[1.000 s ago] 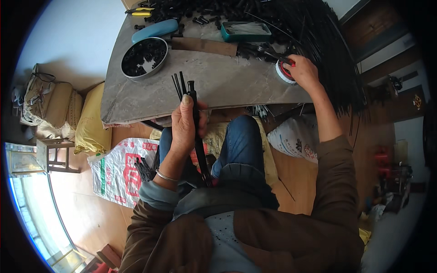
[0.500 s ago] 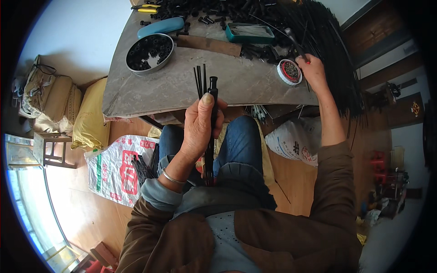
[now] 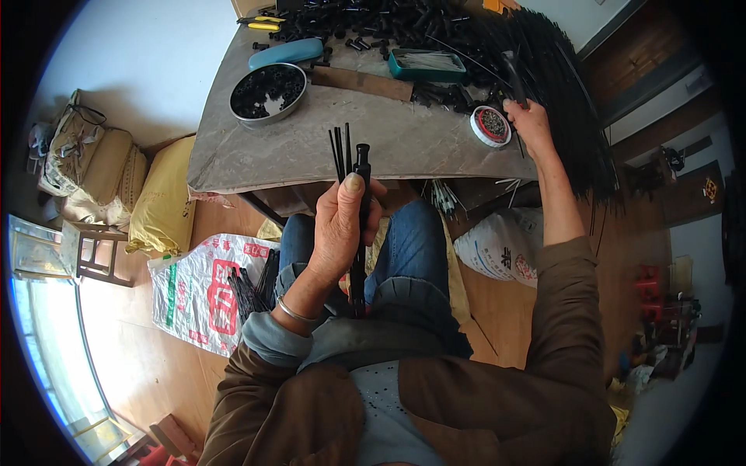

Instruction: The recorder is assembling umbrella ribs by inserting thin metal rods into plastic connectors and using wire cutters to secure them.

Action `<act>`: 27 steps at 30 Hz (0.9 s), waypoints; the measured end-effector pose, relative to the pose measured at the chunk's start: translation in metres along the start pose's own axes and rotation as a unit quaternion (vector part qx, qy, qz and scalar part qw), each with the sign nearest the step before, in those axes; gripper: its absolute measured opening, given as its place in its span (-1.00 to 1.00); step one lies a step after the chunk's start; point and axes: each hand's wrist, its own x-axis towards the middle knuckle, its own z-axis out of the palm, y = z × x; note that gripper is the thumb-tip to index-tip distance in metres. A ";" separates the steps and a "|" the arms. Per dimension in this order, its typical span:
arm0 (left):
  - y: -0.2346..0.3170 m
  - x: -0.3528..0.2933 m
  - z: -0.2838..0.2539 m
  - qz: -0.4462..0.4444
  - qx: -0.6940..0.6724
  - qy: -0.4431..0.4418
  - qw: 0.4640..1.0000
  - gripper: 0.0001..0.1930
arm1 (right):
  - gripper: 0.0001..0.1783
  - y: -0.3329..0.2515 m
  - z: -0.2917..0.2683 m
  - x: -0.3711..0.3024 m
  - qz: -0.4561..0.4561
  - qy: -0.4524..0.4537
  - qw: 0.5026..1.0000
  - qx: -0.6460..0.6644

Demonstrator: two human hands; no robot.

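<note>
My left hand (image 3: 339,221) is closed round a black stick with a flared knob end (image 3: 363,153), held upright over my lap. Several thin black rods (image 3: 339,151) stick up beside it from the same grip. Over the right side of the table, my right hand (image 3: 531,124) is wrapped round the dark handle of a hammer (image 3: 518,76), its head pointing away from me. Just left of that hand sits a round white and red dish (image 3: 490,126) of small metal pieces. The lower end of the black stick reaches down to my lap.
On the grey table (image 3: 373,159) stand a metal bowl (image 3: 268,93) of black parts, a blue case (image 3: 286,53), a wooden strip (image 3: 361,82) and a green tin (image 3: 427,65) of thin pale sticks. Black parts heap at the back; long black rods (image 3: 556,101) cover the right edge.
My right hand and the hammer have shifted slightly, and the hammer's head now points more straight away from me. My left hand keeps its grip. The whole view has tilted a little.
</note>
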 end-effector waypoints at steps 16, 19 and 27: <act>0.004 -0.012 -0.015 0.081 -0.072 0.144 0.984 -0.59 | -0.77 -0.140 0.134 -0.226 0.157 -0.243 0.829 0.478; 0.005 -0.015 -0.023 0.078 -0.018 0.143 0.987 -0.49 | -0.77 -0.137 0.144 -0.232 0.125 -0.260 0.835 0.469; 0.004 -0.013 -0.025 0.080 -0.053 0.145 0.985 -0.58 | -0.77 -0.145 0.143 -0.243 0.079 -0.211 0.874 0.431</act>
